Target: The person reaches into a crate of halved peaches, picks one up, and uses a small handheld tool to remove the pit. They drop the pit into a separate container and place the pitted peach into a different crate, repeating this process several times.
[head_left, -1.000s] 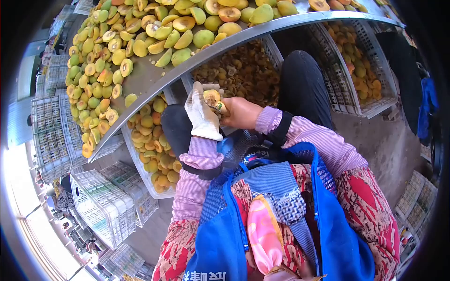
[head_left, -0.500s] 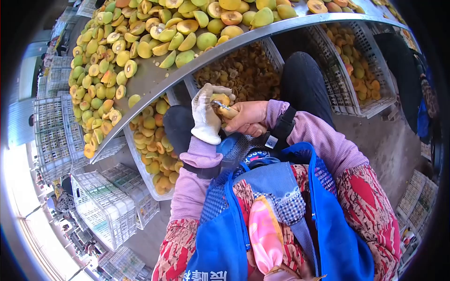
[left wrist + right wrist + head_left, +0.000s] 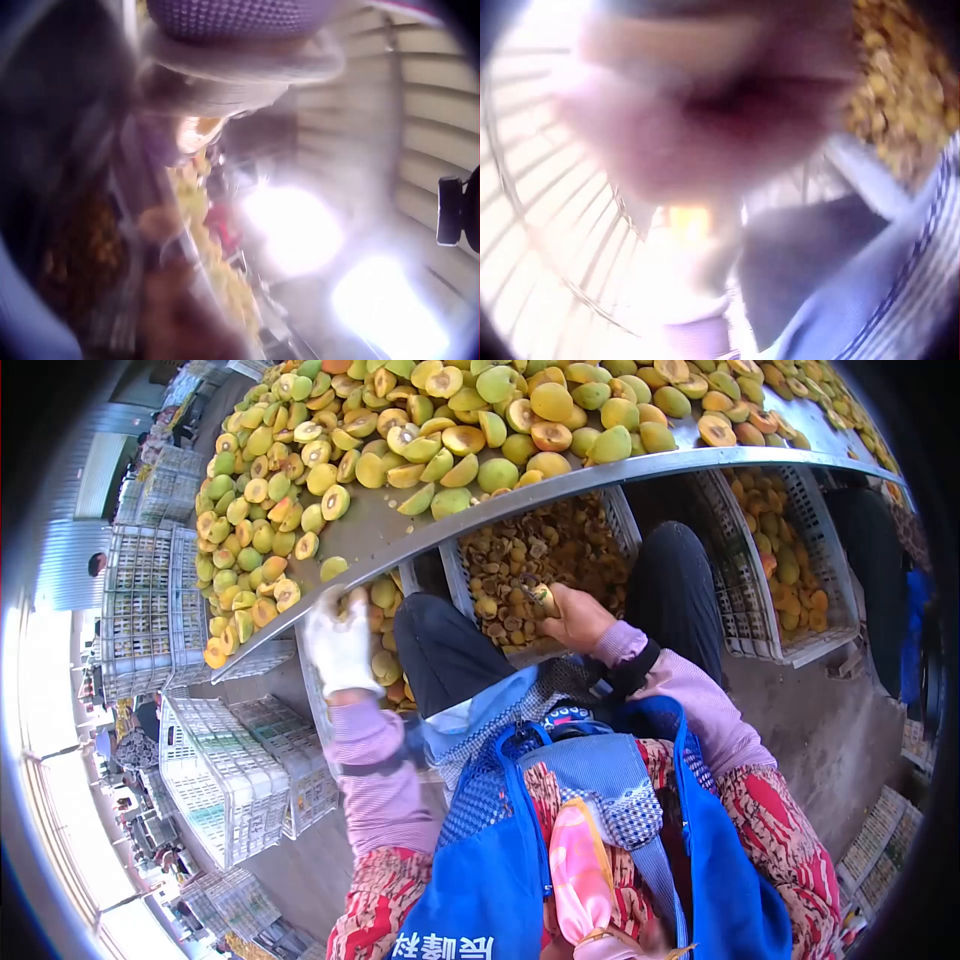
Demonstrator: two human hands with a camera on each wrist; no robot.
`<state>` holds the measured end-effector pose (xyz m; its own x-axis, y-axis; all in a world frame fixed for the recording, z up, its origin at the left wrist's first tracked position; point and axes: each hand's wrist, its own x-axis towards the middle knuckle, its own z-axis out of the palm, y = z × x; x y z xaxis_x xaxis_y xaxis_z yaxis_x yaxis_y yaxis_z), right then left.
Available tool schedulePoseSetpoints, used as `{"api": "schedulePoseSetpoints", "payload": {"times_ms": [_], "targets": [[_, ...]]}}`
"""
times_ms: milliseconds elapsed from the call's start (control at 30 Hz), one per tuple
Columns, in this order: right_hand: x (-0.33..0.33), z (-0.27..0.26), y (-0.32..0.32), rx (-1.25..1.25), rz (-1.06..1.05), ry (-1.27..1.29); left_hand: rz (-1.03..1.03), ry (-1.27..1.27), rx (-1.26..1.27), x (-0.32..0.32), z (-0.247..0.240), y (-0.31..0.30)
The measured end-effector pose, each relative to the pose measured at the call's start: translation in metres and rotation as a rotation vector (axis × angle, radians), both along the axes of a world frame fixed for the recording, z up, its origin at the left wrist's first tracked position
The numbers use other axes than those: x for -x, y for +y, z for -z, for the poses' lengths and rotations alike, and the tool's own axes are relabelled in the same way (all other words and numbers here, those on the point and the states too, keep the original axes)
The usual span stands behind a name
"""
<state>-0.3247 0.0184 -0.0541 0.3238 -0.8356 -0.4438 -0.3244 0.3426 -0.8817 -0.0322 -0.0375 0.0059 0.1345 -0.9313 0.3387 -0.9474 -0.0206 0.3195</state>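
Note:
My gloved left hand [image 3: 342,642] is blurred, low beside the metal table edge, over the left crate of peach halves [image 3: 385,665]. Between its fingers shows a yellow-orange peach half [image 3: 690,222], partly hidden by the glove. In my bare right hand [image 3: 578,620] I grip a small pitting tool [image 3: 543,598] with a pale handle and a metal end. That hand is above the middle crate [image 3: 455,578], which holds brownish-yellow scraps [image 3: 510,555]. The right wrist view is mostly filled by the blurred right hand.
Cut yellow-green peaches [image 3: 300,470] are heaped on the metal table [image 3: 378,525] ahead. A crate of peach pieces [image 3: 785,575] stands at the right. White plastic crates [image 3: 235,780] are stacked on the left floor. My knees [image 3: 680,575] flank the middle crate.
Earlier both hands met over a peach half, the tool working in it. Now they are apart: the gloved left hand has swung left over the left crate, while the right keeps the tool.

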Motion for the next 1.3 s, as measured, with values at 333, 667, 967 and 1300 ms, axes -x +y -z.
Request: {"api": "schedulePoseSetpoints", "payload": {"times_ms": [333, 667, 967, 1300], "targets": [[-0.012, 0.022, -0.011, 0.288, -0.079, 0.229, 0.248, -0.090, -0.502, 0.086, 0.029, -0.147], [-0.016, -0.018, -0.031, -0.161, 0.328, -0.685, 0.883, 0.513, -0.286, 0.111, -0.007, -0.037], [-0.018, -0.013, -0.011, -0.509, 0.368, -1.029, 0.377, 2.061, -0.453, 0.136, 0.068, 0.022], [-0.026, 0.002, 0.005, 0.485, 0.134, 0.101, 0.123, 1.958, -0.344, 0.140, 0.076, 0.015]]}}
